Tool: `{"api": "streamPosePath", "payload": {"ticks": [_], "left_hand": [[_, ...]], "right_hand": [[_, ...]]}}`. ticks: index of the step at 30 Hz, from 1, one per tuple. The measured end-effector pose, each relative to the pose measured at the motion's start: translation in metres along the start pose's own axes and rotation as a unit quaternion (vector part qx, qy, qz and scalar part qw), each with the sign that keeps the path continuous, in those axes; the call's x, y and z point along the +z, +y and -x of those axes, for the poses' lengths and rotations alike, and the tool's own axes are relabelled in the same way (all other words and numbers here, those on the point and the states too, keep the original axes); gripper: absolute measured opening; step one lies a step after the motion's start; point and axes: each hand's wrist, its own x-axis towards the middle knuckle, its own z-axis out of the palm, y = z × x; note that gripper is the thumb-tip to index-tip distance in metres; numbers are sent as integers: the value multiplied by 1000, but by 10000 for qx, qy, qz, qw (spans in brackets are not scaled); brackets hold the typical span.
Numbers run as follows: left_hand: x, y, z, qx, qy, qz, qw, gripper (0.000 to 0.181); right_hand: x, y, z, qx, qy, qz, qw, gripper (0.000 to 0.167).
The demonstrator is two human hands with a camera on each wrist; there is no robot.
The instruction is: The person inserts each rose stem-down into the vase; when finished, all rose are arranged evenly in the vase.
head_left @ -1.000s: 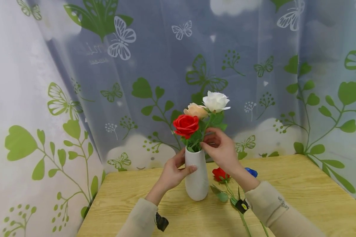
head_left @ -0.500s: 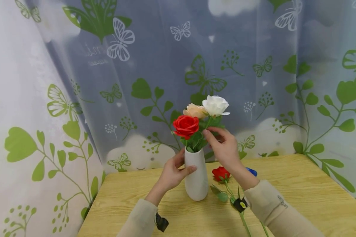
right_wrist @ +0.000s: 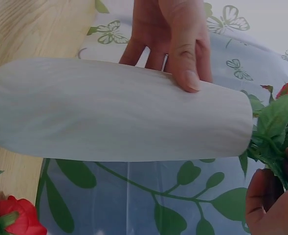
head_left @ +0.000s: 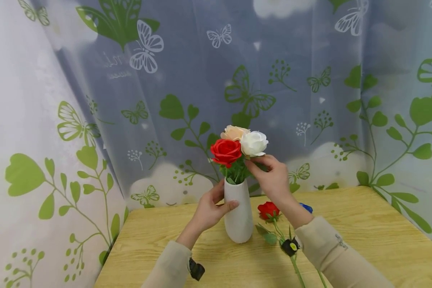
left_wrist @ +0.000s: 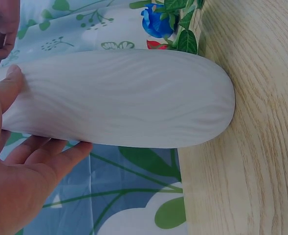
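A white ridged vase [head_left: 239, 216] stands upright on the table, and my left hand [head_left: 209, 210] grips it near the top, thumb in front and fingers behind. In its mouth are a red rose [head_left: 226, 153], a peach rose [head_left: 235, 132] and a white rose [head_left: 254, 144], their heads close together above green leaves. Just under the white rose, my right hand [head_left: 273, 176] pinches its stem between thumb and fingers. In the right wrist view, the right hand [right_wrist: 276, 200] is by the leaves [right_wrist: 276, 122] at the vase's rim. Stem ends inside the vase are hidden.
On the wooden table [head_left: 158, 232], right of the vase, lie a second red rose [head_left: 268, 211] and a blue rose [head_left: 306, 208], partly covered by my right forearm. A patterned curtain [head_left: 187, 80] hangs behind and along both sides of the table.
The white rose has sunk lower and slightly left, down beside the red and peach ones. My right hand has moved up its stem to below the bloom. The left hand stays on the vase.
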Motion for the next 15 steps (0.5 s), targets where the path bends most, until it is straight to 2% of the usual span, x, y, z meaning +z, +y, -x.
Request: {"api": "streamPosePath", "payload": {"ticks": [7,15], "left_hand": [[1,1,1,-58,30,23,10000,82],[0,-1,0,-51,15,19,10000,83]], "right_hand": [[8,10,3,58,-379,435,9983,22],[11,13,4,195,-382,413,9982,25]]}}
